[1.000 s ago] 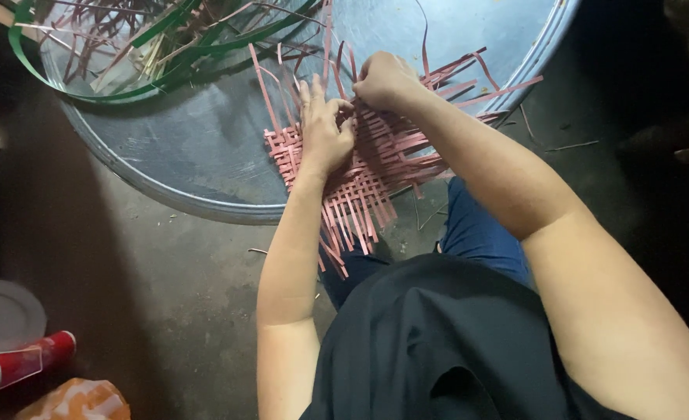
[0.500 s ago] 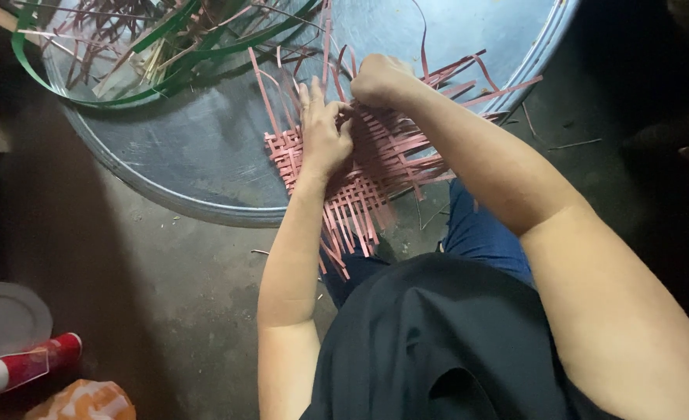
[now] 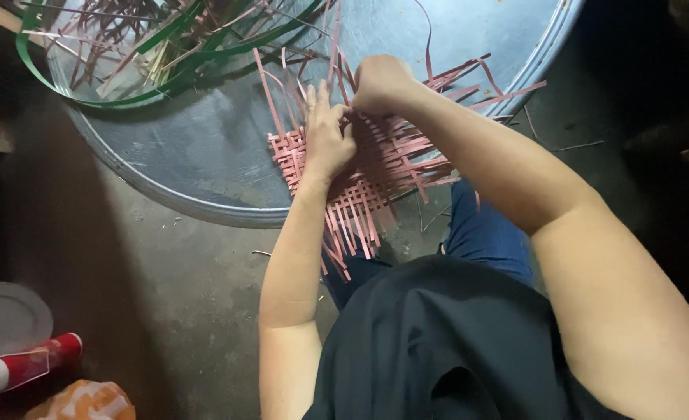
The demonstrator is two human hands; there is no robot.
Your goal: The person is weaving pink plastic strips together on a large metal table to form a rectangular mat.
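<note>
The left hand [image 3: 327, 138] lies flat, fingers extended and together, pressing down on the woven pink mat [image 3: 364, 175]; it grips nothing. The right hand [image 3: 377, 82] is closed into a fist at the far edge of the mat, just beside the left fingertips; it appears to pinch one of the loose pink strips [image 3: 480, 85], though the exact strip inside the fist cannot be told. The mat is a flat lattice of narrow pink strips, partly woven, with free ends fanning out to the right, to the far side and toward the near edge. It rests on the near rim of a large round metal tray [image 3: 204, 163] and overhangs that rim toward the person's knee, which is clad in blue fabric [image 3: 488, 233]. At the far left of the tray sits a bundle of green and dark strips [image 3: 150, 47], well apart from both hands. The tray stands on a bare concrete floor [image 3: 165, 295]. At the near left lie a pale round lid [image 3: 6, 319], a red and white tube [image 3: 25, 365] and an orange patterned cloth [image 3: 84, 400].
</note>
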